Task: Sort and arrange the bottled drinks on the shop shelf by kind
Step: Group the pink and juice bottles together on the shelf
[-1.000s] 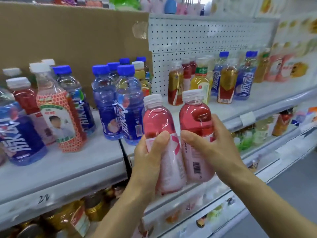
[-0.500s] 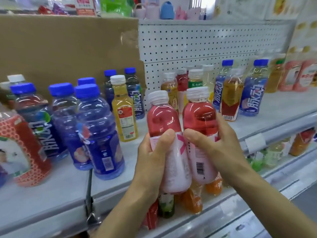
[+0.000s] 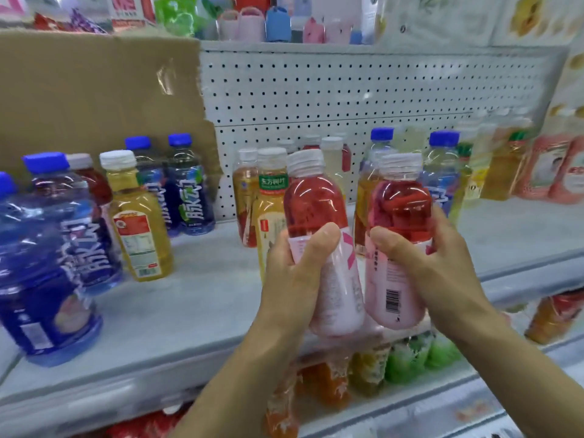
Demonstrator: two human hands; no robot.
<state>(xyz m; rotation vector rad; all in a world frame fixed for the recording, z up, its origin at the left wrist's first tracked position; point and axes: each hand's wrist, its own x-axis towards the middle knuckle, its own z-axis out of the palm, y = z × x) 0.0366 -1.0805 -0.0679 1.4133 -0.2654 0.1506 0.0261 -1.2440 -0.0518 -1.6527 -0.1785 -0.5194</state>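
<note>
I hold a pink-sleeved bottle in each hand. My left hand point(image 3: 294, 273) is wrapped round the waist of the left pink bottle point(image 3: 316, 197), with the thumb lying across the top of the sleeve. My right hand point(image 3: 442, 263) grips the right pink bottle point(image 3: 398, 210) the same way, its barcode facing me. Both bottles have white caps and red drink above the pale sleeve. They lean apart at the caps and come together at the bases, down at the front edge of the grey shelf point(image 3: 205, 295). Whether the bases rest on it I cannot tell.

My mark is the green-labelled bottle point(image 3: 271, 200), with yellow drink and a white cap, which stands on the shelf right behind my left hand. Just beside it on its left is an amber bottle point(image 3: 245, 197). Behind it, more white-capped bottles stand against the pegboard point(image 3: 347, 90), too blurred to sort out. To its right, behind the right pink bottle, rise blue-capped bottles point(image 3: 441, 175). Far to its right is a blurred row of orange-pink bottles point(image 3: 550, 172).

Well to its left stands a yellow bottle point(image 3: 139, 229) with a white cap, and further left a cluster of blue bottles point(image 3: 41, 279). Two dark blue bottles point(image 3: 186, 197) stand back by the torn cardboard point(image 3: 94, 90). Below it, on the lower shelf, orange bottles point(image 3: 328, 384) and green bottles point(image 3: 410, 358) show.
</note>
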